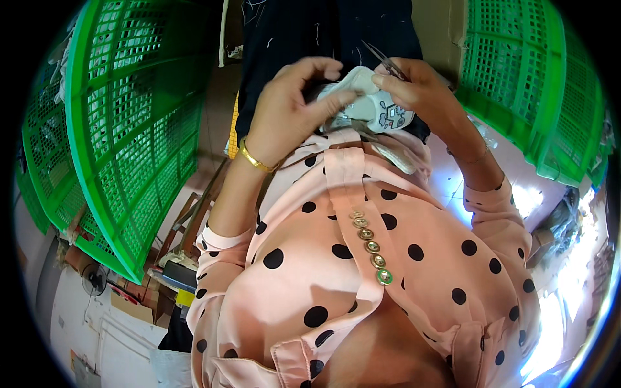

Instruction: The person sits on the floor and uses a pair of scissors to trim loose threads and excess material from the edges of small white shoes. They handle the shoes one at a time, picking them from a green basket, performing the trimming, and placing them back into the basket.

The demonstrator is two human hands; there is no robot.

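Note:
A small white sewn fabric piece (359, 81) with a dark cartoon print sits above my lap, its edge folded; its exact kind is unclear. My right hand (417, 87) pinches its upper edge between thumb and finger. The same hand also holds slim metal thread snips (387, 63), their tips pointing up and left. On the piece's left side is my left hand (288, 107), slightly blurred, thumb and fingers apart. Its thumb lies over the fabric; whether it presses on it, I cannot tell. A pale fabric strip (394, 156) hangs below, against my shirt.
Tall green plastic baskets (139, 123) stand close on my left, and more green baskets (511, 77) on my right. Loose thread ends lie on my dark trousers (284, 58). A cardboard surface (440, 32) is beyond my right hand. A fan (95, 279) shows at lower left.

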